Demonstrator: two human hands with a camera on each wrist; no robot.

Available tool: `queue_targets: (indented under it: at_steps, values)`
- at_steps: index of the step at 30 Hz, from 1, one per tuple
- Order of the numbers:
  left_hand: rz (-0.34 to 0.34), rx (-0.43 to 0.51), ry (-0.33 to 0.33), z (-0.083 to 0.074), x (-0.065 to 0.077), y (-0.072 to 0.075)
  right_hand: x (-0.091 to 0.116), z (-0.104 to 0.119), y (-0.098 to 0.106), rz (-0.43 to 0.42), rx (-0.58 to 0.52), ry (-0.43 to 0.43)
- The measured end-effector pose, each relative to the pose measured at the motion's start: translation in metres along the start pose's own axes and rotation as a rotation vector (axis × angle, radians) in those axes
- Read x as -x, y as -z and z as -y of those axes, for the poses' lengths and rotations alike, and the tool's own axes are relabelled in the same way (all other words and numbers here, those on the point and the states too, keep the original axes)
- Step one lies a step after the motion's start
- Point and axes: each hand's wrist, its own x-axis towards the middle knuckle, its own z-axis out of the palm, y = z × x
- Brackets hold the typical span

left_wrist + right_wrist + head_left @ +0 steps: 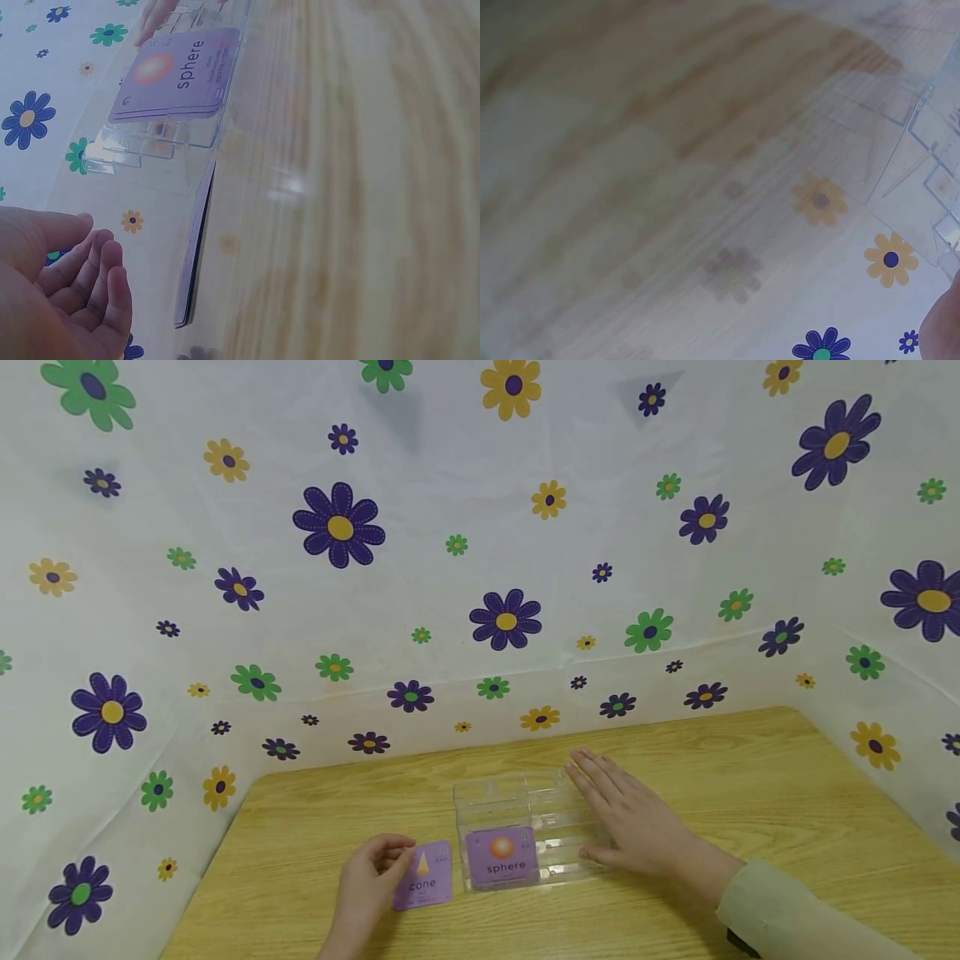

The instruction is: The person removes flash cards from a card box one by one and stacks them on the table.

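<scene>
A clear plastic tiered rack (570, 818) stands on the table. In its front left section leans a small stack of purple cards (501, 857), the top one printed "sphere". Beside the rack, on its left, a thin stack of purple "cone" cards (431, 885) lies flat on the wood. My left hand (371, 877) hovers over the left edge of those cards. In the left wrist view its fingers (116, 300) are loosely bent, apart from the cards, with nothing in them. My right hand (637, 822) rests against the rack's right side, fingers extended and thumb spread.
A wood-grain table (750, 777) carries the rack and cards. Behind it and along both sides hangs a white sheet (450, 460) printed with purple, green and yellow flowers.
</scene>
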Motion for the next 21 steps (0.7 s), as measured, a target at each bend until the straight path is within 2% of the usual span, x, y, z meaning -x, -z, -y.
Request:
queue_targets:
  at_steps: [4,16,21]
  values:
    - [0.01,0.016,0.024,-0.003,0.002,-0.003,0.0,0.0,0.0,0.006,-0.003,-0.005]
    - [0.044,0.111,0.005,-0.013,0.007,-0.009,0.0,0.001,0.002,0.023,-0.017,-0.014]
    - [0.036,0.128,-0.021,-0.013,0.008,-0.012,0.0,0.001,0.002,0.026,-0.016,-0.016]
